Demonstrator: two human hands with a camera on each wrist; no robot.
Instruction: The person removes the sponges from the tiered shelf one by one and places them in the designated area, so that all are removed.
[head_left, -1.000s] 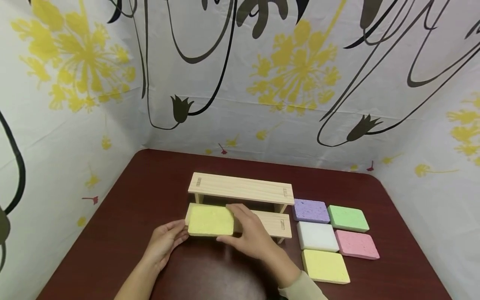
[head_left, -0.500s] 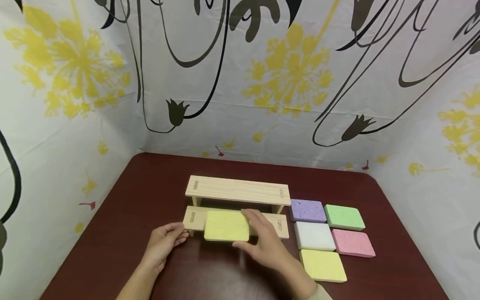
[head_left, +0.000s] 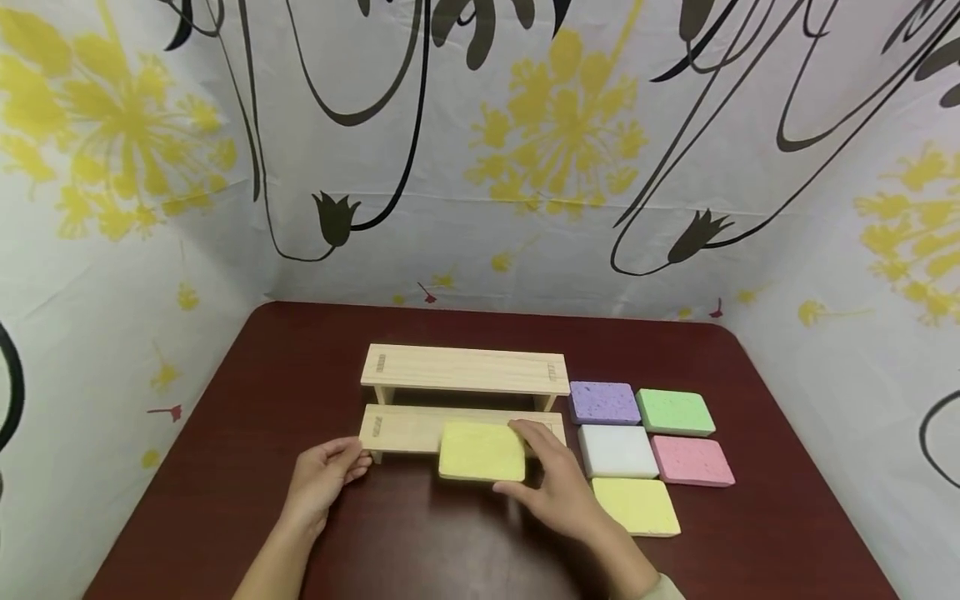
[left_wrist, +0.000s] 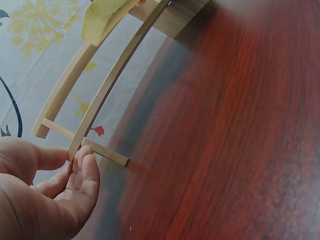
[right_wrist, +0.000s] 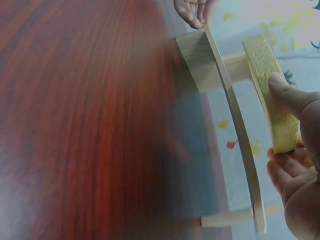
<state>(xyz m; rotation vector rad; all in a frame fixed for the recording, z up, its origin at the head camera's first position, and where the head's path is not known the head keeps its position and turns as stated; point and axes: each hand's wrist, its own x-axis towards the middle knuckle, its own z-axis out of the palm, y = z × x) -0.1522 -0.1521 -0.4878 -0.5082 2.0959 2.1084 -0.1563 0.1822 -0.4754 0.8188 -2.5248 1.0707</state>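
Observation:
My right hand (head_left: 558, 492) grips a yellow sponge (head_left: 482, 452) at its right side, thumb on the near edge and fingers behind. In the right wrist view, a gap shows between the sponge (right_wrist: 272, 100) and the low wooden shelf (right_wrist: 235, 112) beneath it. My left hand (head_left: 322, 479) pinches that front wooden shelf (head_left: 408, 429) at its left end. In the left wrist view, the thumb of my left hand (left_wrist: 55, 195) lies on the board's top and the fingers are under it, beside a leg (left_wrist: 107, 152).
A second, taller wooden shelf (head_left: 465, 367) stands just behind. To the right lie a purple sponge (head_left: 604, 402), a green sponge (head_left: 677, 412), a white sponge (head_left: 618, 451), a pink sponge (head_left: 693, 461) and another yellow sponge (head_left: 636, 506). Patterned cloth (head_left: 450, 283) surrounds the dark red table (head_left: 420, 533).
My right hand has carried the yellow sponge rightward along the front shelf, from its left end to right of its middle. My left hand keeps its hold on the shelf's left end.

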